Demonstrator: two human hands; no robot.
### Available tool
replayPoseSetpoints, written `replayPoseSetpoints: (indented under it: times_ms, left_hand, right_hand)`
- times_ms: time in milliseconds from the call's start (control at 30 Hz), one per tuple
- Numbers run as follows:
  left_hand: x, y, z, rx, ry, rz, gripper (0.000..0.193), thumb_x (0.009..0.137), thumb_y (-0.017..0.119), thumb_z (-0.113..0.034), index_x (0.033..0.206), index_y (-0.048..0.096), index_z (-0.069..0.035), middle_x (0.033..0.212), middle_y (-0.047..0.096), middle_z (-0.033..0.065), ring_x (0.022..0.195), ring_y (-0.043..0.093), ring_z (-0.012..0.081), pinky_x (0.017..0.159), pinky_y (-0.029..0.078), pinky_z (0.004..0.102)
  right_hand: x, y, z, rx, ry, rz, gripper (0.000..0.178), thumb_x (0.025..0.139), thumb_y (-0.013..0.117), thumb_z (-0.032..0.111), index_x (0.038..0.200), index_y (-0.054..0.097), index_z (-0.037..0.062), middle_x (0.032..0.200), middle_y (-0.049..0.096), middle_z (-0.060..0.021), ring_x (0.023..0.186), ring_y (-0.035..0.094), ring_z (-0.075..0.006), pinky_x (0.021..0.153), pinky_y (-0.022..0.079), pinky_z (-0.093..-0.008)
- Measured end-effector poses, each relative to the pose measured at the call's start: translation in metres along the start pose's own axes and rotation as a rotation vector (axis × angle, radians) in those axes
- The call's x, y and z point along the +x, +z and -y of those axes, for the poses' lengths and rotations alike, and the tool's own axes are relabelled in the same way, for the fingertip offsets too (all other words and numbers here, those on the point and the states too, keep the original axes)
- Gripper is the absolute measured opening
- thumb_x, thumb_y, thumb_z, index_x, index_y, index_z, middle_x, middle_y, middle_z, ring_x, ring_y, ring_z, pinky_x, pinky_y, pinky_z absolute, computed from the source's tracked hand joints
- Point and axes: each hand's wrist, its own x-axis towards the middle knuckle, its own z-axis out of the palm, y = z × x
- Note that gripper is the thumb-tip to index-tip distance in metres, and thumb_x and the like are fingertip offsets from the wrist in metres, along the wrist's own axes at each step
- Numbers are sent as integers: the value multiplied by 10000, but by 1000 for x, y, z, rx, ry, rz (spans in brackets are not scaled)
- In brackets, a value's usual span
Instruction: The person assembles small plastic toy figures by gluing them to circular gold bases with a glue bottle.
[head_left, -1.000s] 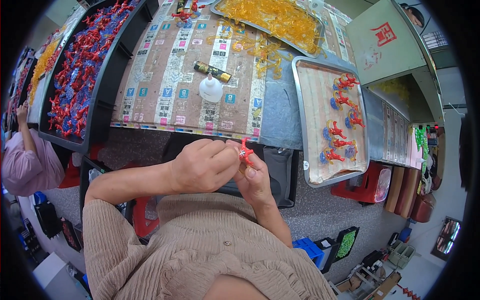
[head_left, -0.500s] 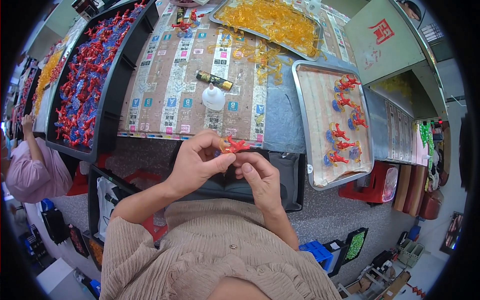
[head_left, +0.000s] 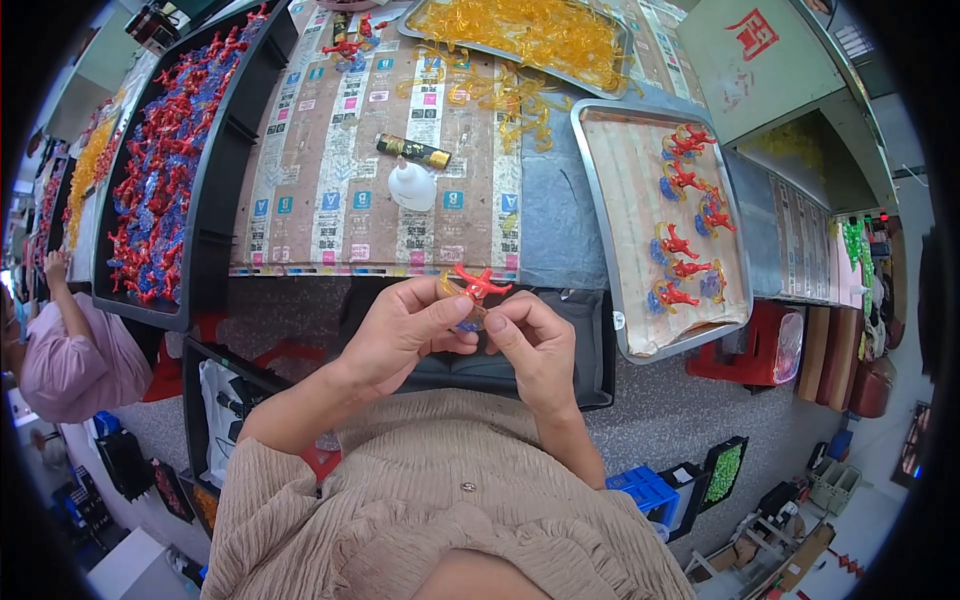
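Between both hands, just off the table's near edge, is a small red figurine with a yellow translucent piece and a blue base. My left hand pinches its left side, thumb on top. My right hand holds the right side of it between thumb and forefinger. Part of the base is hidden by the fingers. Beyond the hands, a white squeeze bottle stands on the table beside a black-and-gold tube. To the right, a metal tray lined with paper carries several similar figurines.
A black crate full of red-and-blue figurines stands at left. At the back, a second metal tray is heaped with yellow translucent pieces, some spilled onto the table. A person in a pink top sits far left. A pale cabinet stands at right.
My right hand has come in against the figurine, its thumb now pressing on it. The figurine has turned and stands more upright. The whole view has shifted slightly.
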Motion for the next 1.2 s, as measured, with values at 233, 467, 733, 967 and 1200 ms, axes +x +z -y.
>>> replayPoseSetpoints:
  times_ms: [233,467,733,967,1200]
  left_hand:
    - [0,15,-1,-2,39,-64,198,906,648,-172,1006,641,0,905,670,60,758,656,120,695,568,254]
    - [3,12,5,-85,35,-21,218,919,625,-154,1071,612,2,961,667,68,795,658,125,735,572,262]
    - [1,1,7,-115,65,121,292,934,598,-141,1189,560,-4,1096,629,90,940,642,147,844,559,288]
    - [-1,-4,5,-137,35,203,337,918,597,-88,1240,543,-3,1160,610,80,1012,619,144,877,550,313]
    - [-2,-9,6,-55,59,166,365,848,661,-76,1189,564,8,1134,610,106,993,631,181,852,554,333]
  right_hand:
    - [1,2,4,9,-62,-20,101,897,644,72,860,628,-21,815,551,-22,700,530,-68,611,435,-204]
    - [4,-2,-1,37,-57,-17,90,892,647,64,869,628,-21,825,559,-26,735,529,-70,626,435,-206]
    - [4,-13,-1,-162,-184,-73,87,873,665,54,903,654,-27,872,603,-55,779,550,-95,671,438,-220]
    - [3,-11,5,-377,-403,-42,107,844,694,58,904,652,-20,852,632,-83,760,577,-153,660,453,-251]
    - [3,-6,6,-502,-520,-50,118,820,708,46,913,661,-9,844,635,-97,742,591,-182,649,465,-269]
